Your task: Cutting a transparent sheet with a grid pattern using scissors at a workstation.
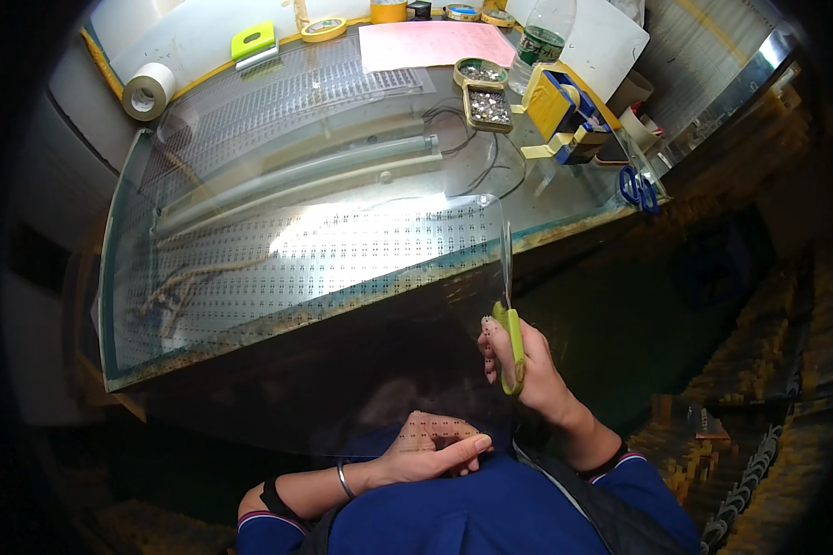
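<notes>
A large clear plastic sheet printed with rows of small dark marks lies partly over the glass tabletop and hangs over its front edge toward me. My left hand pinches the sheet's near right corner between thumb and fingers, close to my body; the printed marks show over those fingers. My right hand grips a pair of scissors by their lime-green handles. The blades point away from me along the sheet's right edge. Whether they touch the sheet I cannot tell.
The glass table has a rusty front edge. Farther back are a light tube, a pink paper, small tins of metal bits, a tape dispenser, blue-handled scissors, a plastic bottle and a white roll.
</notes>
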{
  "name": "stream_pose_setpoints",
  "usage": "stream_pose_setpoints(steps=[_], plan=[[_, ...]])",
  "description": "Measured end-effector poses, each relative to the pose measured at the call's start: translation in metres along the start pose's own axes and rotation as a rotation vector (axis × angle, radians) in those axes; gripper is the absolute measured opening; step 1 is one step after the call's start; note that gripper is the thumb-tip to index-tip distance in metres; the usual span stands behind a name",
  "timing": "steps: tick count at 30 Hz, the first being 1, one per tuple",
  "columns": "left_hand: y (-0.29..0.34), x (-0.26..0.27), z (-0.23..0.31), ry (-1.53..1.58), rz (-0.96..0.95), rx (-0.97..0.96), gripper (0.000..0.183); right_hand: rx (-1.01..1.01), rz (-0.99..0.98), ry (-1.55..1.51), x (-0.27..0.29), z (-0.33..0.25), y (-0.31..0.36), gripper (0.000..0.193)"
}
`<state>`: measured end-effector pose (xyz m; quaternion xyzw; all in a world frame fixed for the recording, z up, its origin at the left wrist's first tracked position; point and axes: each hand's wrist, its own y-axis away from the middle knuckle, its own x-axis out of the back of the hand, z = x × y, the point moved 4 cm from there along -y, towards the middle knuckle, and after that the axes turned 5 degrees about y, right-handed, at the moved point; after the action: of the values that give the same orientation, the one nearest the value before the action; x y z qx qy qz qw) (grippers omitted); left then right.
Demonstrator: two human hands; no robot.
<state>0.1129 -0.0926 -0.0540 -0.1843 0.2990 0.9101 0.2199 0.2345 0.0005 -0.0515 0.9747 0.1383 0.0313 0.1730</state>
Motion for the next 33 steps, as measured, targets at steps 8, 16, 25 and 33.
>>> stream_pose_setpoints(steps=[8,16,25,33], plan=[[0.002,0.001,-0.007,0.003,-0.002,0.022,0.021,-0.047,-0.041,-0.003,-0.001,-0.005,0.003,0.032],[-0.001,0.0,-0.017,-0.017,0.021,-0.046,0.022,-0.006,-0.027,0.02,-0.004,-0.016,0.001,0.034],[-0.001,0.021,0.023,0.114,0.081,-0.197,0.025,0.19,-0.139,-0.259,-0.006,-0.025,-0.009,0.03],[0.092,0.121,0.02,0.329,0.629,-0.647,0.047,0.242,0.006,0.154,0.02,-0.049,-0.009,0.022]])
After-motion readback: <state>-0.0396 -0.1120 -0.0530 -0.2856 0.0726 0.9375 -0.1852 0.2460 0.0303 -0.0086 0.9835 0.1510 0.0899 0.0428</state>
